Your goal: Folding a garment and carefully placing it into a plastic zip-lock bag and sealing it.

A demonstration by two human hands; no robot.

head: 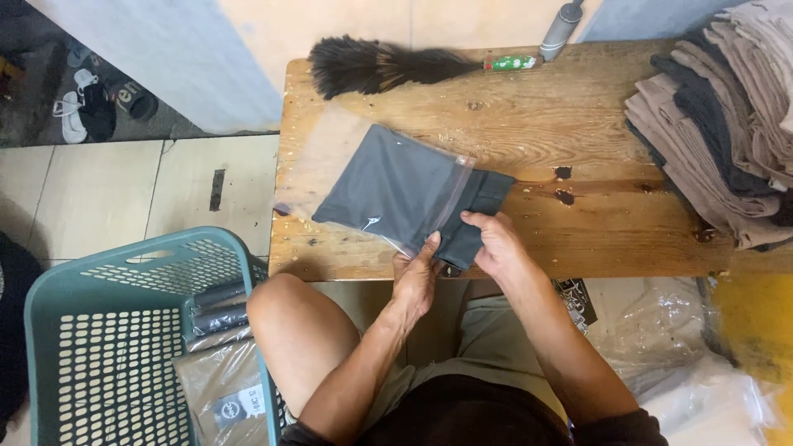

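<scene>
A folded dark grey garment lies partly inside a clear plastic zip bag on a wooden table. The garment's right end sticks out past the bag's mouth. My left hand pinches the bag's open edge at the near side. My right hand grips the protruding end of the grey garment. Both hands are at the table's near edge, above my lap.
A stack of folded beige and grey garments fills the table's right end. A black feather duster lies along the far edge. A teal plastic basket with bagged garments stands at my left. Loose plastic bags lie at my right.
</scene>
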